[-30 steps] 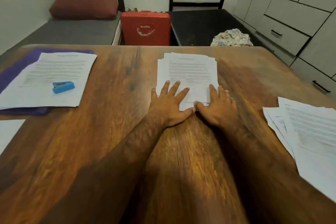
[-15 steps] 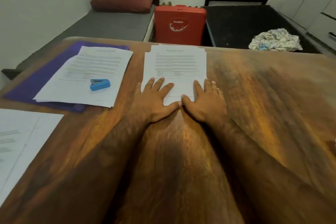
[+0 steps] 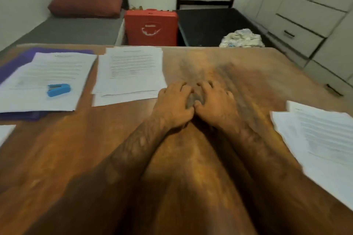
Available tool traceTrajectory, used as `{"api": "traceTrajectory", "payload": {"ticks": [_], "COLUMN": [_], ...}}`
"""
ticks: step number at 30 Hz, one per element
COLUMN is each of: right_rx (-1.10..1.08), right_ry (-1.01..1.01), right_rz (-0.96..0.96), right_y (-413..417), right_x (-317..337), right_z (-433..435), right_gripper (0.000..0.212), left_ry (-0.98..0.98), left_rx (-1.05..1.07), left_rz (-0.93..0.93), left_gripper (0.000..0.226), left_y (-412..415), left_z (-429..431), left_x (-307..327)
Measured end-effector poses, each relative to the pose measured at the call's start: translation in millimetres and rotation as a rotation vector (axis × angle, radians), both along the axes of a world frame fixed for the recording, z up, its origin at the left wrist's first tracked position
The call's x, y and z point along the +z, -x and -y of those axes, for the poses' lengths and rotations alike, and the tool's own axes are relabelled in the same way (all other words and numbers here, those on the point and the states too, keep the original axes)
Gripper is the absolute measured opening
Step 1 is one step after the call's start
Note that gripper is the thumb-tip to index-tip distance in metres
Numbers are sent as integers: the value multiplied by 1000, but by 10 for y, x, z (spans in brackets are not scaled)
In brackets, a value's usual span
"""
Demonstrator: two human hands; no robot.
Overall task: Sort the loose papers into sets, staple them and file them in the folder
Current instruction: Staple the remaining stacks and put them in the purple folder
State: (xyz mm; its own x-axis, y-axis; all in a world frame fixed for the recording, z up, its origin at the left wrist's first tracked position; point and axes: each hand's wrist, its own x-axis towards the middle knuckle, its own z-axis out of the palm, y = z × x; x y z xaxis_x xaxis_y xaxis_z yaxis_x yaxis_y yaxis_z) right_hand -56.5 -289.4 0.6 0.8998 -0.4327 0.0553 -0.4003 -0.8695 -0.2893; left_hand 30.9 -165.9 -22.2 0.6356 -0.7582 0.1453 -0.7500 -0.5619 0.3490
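Both hands have been taken off the middle stack point(image 3: 129, 74), now at 11 o'clock of them. Left hand point(image 3: 174, 104) and right hand point(image 3: 214, 105) are rested on bare tabletop point(image 3: 248, 74), fingers loosely curled, nothing held. Stack judged squared; stapler point(image 3: 58, 89), at 9 o'clock, probably needed next.

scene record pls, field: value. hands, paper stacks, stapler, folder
left hand: on the bare table, fingers loosely curled, holds nothing
right hand: beside the left hand, thumbs close together, holds nothing
middle stack: unevenly piled, left of both hands; contact with the left hand unclear
left stack: lies on the purple folder
stapler: blue, lying on the left stack
right stack: fanned sheets at the table's right edge
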Motion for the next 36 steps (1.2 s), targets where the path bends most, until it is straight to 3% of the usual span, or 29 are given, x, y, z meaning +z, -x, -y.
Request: {"api": "traceTrajectory", "payload": {"ticks": [6,9,12,19,26,31,36], "right_rx": [-308,-480,-590,-810,-802,-676,-496], "right_ry": [101,137,114,-9,-40,13,60], "right_rz": [116,55,23,-57,-140,-208,-271], "right_y": [1436,2005,2514,3241,3097,2593,2211], "right_x": [-31,-67,-119,-316,-471,-457,-350], "right_z": [917,1278,1561,1987,1773,1190,486], "right_gripper": [31,44,49,73,83,85,85], "left_ry": [84,70,-79,-228,-199,-117,-132], "left_rx": [-211,-229,-210,-182,-214,-162,-95], "left_rz": [-52,-30,2,15,-10,-68,-74], "left_gripper": [34,48,71,84,78,79,66], "left_y": [1246,1788,2163,2426,2147,1642,1171], "left_z": [1243,1712,1993,2131,1921,1367,554], "left_x": [-51,-96,-104,-295,-398,-301,-242]}}
